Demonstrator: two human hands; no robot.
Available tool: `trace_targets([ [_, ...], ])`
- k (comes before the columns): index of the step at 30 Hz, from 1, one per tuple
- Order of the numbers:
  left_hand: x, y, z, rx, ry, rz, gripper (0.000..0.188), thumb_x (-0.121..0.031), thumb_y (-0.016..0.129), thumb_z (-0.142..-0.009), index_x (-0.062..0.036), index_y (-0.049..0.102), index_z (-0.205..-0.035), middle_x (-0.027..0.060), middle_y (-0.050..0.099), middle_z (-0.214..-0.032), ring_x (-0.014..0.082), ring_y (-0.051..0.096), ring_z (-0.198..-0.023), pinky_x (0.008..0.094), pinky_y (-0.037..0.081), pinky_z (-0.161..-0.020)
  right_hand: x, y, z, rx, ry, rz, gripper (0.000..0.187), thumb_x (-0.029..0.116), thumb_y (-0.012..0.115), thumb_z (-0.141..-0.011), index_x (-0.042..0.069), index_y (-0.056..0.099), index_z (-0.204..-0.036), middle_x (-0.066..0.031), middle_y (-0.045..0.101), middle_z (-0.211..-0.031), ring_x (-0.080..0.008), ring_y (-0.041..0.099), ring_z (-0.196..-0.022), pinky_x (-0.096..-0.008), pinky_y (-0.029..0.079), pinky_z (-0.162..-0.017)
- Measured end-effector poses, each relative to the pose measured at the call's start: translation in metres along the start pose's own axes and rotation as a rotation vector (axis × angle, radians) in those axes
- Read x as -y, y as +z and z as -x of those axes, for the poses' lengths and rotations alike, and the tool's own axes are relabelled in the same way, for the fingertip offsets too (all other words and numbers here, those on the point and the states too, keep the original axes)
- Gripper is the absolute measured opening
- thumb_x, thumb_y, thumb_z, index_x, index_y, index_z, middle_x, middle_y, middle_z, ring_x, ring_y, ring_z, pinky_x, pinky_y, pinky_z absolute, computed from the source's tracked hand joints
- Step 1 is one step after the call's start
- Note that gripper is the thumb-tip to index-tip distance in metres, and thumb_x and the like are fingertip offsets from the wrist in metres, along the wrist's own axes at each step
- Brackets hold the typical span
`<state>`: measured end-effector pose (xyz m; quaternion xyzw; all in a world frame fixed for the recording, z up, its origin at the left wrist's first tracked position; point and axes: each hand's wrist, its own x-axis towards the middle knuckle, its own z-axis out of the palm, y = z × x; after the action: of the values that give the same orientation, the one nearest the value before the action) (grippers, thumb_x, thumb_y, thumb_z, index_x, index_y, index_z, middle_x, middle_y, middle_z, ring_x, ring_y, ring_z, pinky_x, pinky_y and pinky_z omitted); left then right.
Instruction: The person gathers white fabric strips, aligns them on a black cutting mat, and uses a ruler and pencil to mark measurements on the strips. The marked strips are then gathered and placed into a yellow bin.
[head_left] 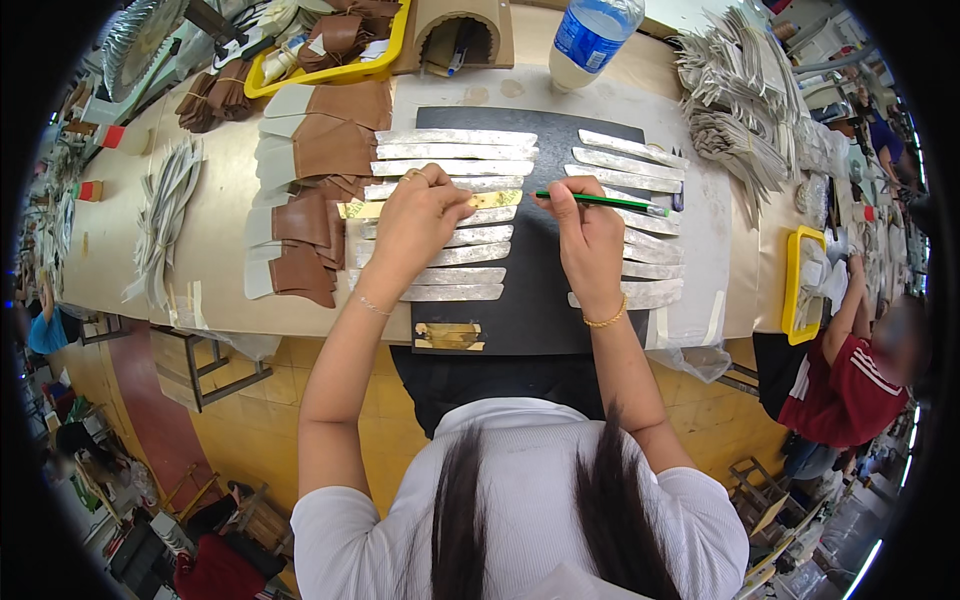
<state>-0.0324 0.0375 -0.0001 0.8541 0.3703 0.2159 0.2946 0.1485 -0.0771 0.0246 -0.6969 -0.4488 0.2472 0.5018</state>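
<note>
Bending over a tan table (110,240) and reaching in with both forearms from the near side. Bringing the thumb and fingertips of the left hand (420,215) close together at a yellow strip (507,198), but not being able to tell from this angle between pinching and only pressing. Finding the yellow strip lying within the left column of pale strips (455,153), about midway between near and far, running left to right like its neighbours. Curling the right hand (592,235) and pinching a green pencil (600,200) between thumb and fingers, pointing its dark tip left, just beside the right end of the yellow strip and over the middle of a black board (545,280). Wearing a thin bracelet (372,304) on the left wrist and a golden chain (606,313) on the right one. Facing a right column of pale strips (655,292) to the right of the pencil, and a taped brown patch (449,336) on the board's near left corner. Seeing overlapping brown pieces (350,100) with pale ends lying left of the board, and a loose pale bundle (170,225) farther left. Looking toward the far side, noticing a yellow tray (350,72) at the left, then an arched cardboard holder (460,12), a blue-labelled bottle (600,45) and, at the far right, a heap of pale strips (740,90).
</note>
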Motion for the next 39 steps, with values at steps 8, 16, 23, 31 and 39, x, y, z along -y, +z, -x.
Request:
trace_targets([
  [8, 0.002, 0.002, -0.003, -0.015, 0.052, -0.037, 0.014, -0.013, 0.078, -0.075, -0.0053, 0.077, -0.087, 0.0086, 0.062, -0.082, 0.0277, 0.059, -0.081, 0.0384, 0.048, -0.072, 0.001, 0.034, -0.012, 0.119, -0.178, 0.136, 0.017, 0.022, 0.061, -0.097, 0.005, 0.063, -0.095, -0.0147, 0.063, -0.07, -0.0333, 0.063, -0.064, -0.0389, 0.048, -0.058],
  [16, 0.002, 0.002, -0.004, 0.02, 0.032, -0.066, 0.008, -0.015, 0.074, -0.078, -0.0076, 0.076, -0.079, 0.0061, 0.061, -0.085, 0.0272, 0.06, -0.087, 0.0399, 0.051, -0.076, 0.004, 0.049, -0.023, 0.153, -0.264, 0.417, 0.02, 0.026, 0.06, -0.097, 0.008, 0.065, -0.09, -0.0114, 0.066, -0.073, -0.0314, 0.066, -0.062, -0.0399, 0.051, -0.055],
  [23, 0.002, 0.002, -0.002, 0.012, 0.039, -0.095, 0.007, -0.014, 0.073, -0.078, -0.0079, 0.076, -0.08, 0.0059, 0.062, -0.087, 0.0271, 0.06, -0.089, 0.0398, 0.051, -0.078, 0.006, 0.052, -0.025, 0.165, -0.264, 0.489, 0.021, 0.027, 0.061, -0.096, 0.008, 0.066, -0.087, -0.01, 0.067, -0.074, -0.0301, 0.066, -0.06, -0.0382, 0.051, -0.053],
  [31, -0.003, -0.006, -0.004, 0.055, -0.015, 0.041, 0.015, -0.015, 0.077, -0.078, -0.0061, 0.077, -0.09, 0.0078, 0.062, -0.086, 0.0273, 0.06, -0.086, 0.0376, 0.049, -0.078, 0.012, 0.035, -0.026, 0.046, -0.121, 0.195, 0.024, 0.027, 0.058, -0.1, 0.004, 0.064, -0.094, -0.0129, 0.067, -0.073, -0.0331, 0.066, -0.066, -0.0378, 0.051, -0.061],
  [39, 0.008, -0.009, -0.017, 0.0, -0.007, 0.018, 0.016, -0.016, 0.075, -0.08, -0.0062, 0.078, -0.092, 0.0083, 0.065, -0.089, 0.0281, 0.061, -0.088, 0.0388, 0.05, -0.079, 0.006, 0.003, -0.021, -0.118, -0.032, -0.03, 0.032, 0.03, 0.055, -0.103, -0.001, 0.062, -0.098, -0.013, 0.073, -0.078, -0.0209, 0.072, -0.076, -0.0296, 0.052, -0.067],
])
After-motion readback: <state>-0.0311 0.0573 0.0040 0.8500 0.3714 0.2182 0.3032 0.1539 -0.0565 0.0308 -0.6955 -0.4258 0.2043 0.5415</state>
